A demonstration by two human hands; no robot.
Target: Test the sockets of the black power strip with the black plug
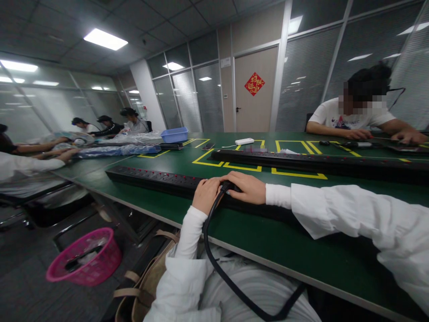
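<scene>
A long black power strip with a row of sockets and small red parts lies across the green table in front of me. My left hand rests over the strip, its fingers curled against its body. My right hand is closed round a black plug at the top of the strip, close beside the left hand. From the plug a thick black cable loops down over the table edge to my lap. Whether the plug sits fully in a socket is hidden by my fingers.
Behind lies another long black power strip among yellow tape outlines. A white adapter and a blue basket stand farther back. A person works across the table; others sit at left. A pink basket is on the floor.
</scene>
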